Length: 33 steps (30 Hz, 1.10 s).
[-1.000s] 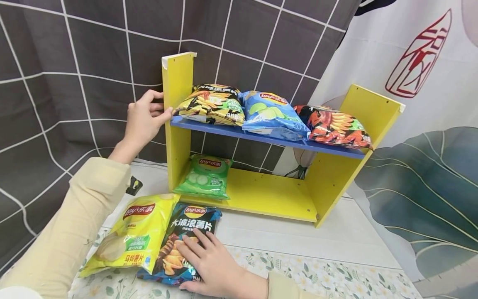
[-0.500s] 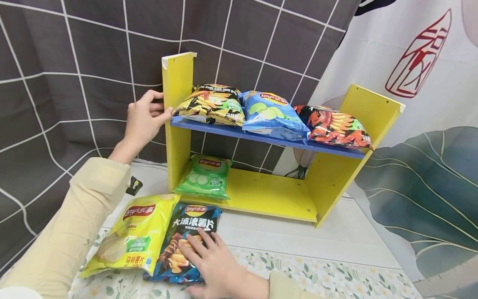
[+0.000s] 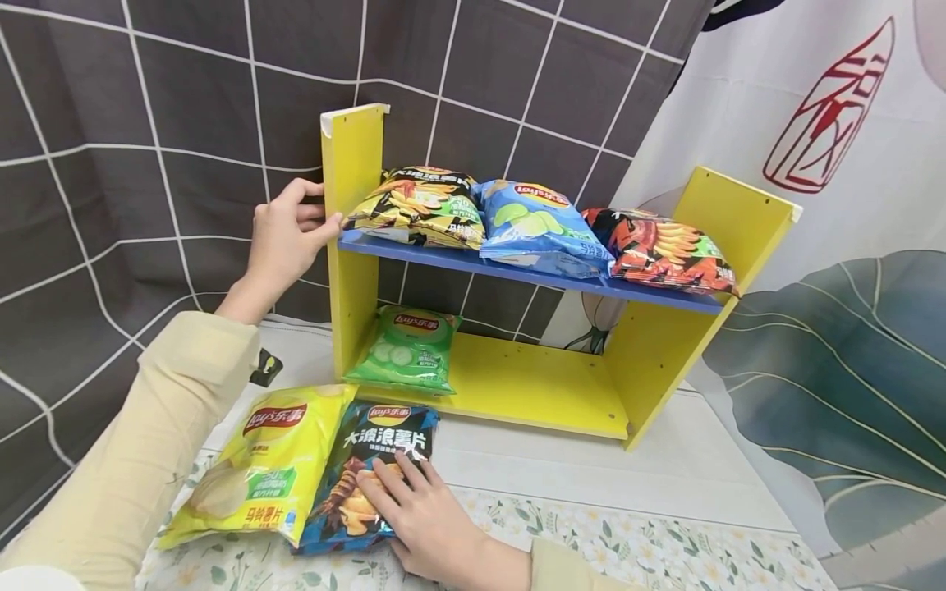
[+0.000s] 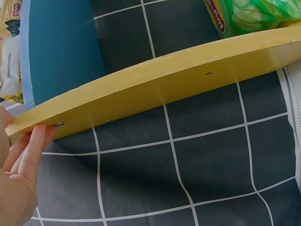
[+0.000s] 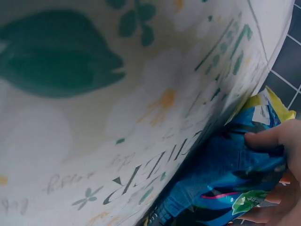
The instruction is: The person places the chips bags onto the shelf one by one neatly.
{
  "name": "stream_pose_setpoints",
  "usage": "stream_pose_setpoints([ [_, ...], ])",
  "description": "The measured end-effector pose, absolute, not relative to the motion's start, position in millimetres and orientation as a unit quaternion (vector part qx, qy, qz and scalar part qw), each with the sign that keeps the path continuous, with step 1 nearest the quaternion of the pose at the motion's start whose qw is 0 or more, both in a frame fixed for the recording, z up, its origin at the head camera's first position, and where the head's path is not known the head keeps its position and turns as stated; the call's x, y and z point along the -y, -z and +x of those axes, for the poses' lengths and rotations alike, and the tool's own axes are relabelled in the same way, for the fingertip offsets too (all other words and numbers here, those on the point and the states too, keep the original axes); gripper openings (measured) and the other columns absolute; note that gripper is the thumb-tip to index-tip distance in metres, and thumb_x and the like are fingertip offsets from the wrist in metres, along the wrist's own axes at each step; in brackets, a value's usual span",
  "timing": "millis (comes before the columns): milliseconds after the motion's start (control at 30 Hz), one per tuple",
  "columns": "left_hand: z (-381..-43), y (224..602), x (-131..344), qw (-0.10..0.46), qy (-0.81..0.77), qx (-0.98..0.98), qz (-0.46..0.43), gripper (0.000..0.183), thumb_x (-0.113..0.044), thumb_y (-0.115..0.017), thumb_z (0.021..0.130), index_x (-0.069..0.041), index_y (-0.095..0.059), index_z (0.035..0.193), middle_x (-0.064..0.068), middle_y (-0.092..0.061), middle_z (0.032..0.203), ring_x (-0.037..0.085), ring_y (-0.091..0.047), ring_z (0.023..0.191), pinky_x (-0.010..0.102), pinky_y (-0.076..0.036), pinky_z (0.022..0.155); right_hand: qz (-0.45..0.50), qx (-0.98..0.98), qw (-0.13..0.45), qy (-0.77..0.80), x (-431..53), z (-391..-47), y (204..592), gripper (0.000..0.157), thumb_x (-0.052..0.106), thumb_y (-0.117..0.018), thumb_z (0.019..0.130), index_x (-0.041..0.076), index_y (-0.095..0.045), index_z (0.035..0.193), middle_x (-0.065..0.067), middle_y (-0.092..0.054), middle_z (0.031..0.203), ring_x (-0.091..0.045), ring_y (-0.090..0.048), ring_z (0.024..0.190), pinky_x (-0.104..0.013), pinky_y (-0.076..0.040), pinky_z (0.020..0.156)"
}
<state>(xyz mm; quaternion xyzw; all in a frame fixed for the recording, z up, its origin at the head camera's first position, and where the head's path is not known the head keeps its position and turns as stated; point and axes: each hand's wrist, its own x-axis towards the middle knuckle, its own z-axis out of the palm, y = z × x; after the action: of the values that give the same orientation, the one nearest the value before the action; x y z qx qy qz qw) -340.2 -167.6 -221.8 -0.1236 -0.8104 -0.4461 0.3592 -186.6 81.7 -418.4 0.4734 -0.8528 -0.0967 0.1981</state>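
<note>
My left hand [image 3: 284,238] grips the yellow left side panel [image 3: 353,304] of a small shelf, with the thumb at its front edge and the fingers on the outer face. In the left wrist view the fingers [image 4: 30,155] press the panel's outside near a screw. My right hand [image 3: 436,525] holds a dark blue bag of potato chips [image 3: 343,509] lying on the table before the shelf. Its fingers spread over the bag's front; in the right wrist view the thumb [image 5: 265,140] presses the bag's side. A yellow bag of chips [image 3: 259,460] lies against its left side.
On the blue upper board [image 3: 532,283] sit black-and-yellow [image 3: 421,209], light blue [image 3: 539,234] and red-and-black chip bags [image 3: 665,250]. A green chip bag [image 3: 406,349] leans at the left of the yellow bottom board [image 3: 539,390]. A dark grid curtain [image 3: 199,98] hangs behind.
The dark blue bag has shifted slightly right and away from me under my right hand, whose thumb has tucked in against the bag. My left hand stays put.
</note>
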Motion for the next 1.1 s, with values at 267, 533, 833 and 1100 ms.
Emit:
stream_pose_setpoints([
  [267, -340, 221, 167, 0.363, 0.448, 0.807, -0.128, 0.038, -0.011, -0.065, 0.088, 0.001, -0.056, 0.122, 0.023, -0.066, 0.117, 0.034, -0.067, 0.104, 0.039, -0.053, 0.088, 0.479, 0.845, 0.226, 0.078, -87, -183, 415, 0.07, 0.018, -0.069, 0.084, 0.007, -0.037, 0.146, -0.013, -0.051, 0.142, -0.034, -0.055, 0.125, -0.039, -0.058, 0.088],
  [533, -340, 220, 167, 0.373, 0.442, 0.805, -0.129, 0.037, -0.01, -0.065, 0.088, 0.002, -0.056, 0.122, 0.024, -0.067, 0.116, 0.035, -0.068, 0.103, 0.04, -0.053, 0.088, 0.468, 0.84, 0.268, 0.058, -95, -185, 406, 0.065, 0.012, -0.07, 0.08, 0.013, -0.047, 0.141, -0.008, -0.058, 0.137, -0.028, -0.062, 0.117, -0.023, -0.06, 0.065],
  [833, -341, 221, 166, 0.37, 0.441, 0.808, -0.125, 0.036, -0.01, -0.065, 0.088, 0.002, -0.056, 0.121, 0.025, -0.067, 0.114, 0.035, -0.068, 0.102, 0.041, -0.053, 0.087, 0.464, 0.833, 0.299, 0.041, -109, -185, 401, 0.069, 0.012, -0.077, 0.068, 0.018, -0.057, 0.134, -0.004, -0.063, 0.131, -0.031, -0.062, 0.115, -0.026, -0.06, 0.065],
  [1100, -340, 222, 167, 0.369, 0.44, 0.809, -0.126, 0.036, -0.01, -0.065, 0.088, 0.002, -0.055, 0.121, 0.025, -0.067, 0.115, 0.035, -0.068, 0.103, 0.041, -0.053, 0.088, 0.47, 0.815, 0.334, 0.052, -121, -182, 401, 0.06, 0.016, -0.071, 0.071, 0.011, -0.06, 0.13, -0.006, -0.066, 0.125, -0.026, -0.061, 0.119, -0.035, -0.058, 0.088],
])
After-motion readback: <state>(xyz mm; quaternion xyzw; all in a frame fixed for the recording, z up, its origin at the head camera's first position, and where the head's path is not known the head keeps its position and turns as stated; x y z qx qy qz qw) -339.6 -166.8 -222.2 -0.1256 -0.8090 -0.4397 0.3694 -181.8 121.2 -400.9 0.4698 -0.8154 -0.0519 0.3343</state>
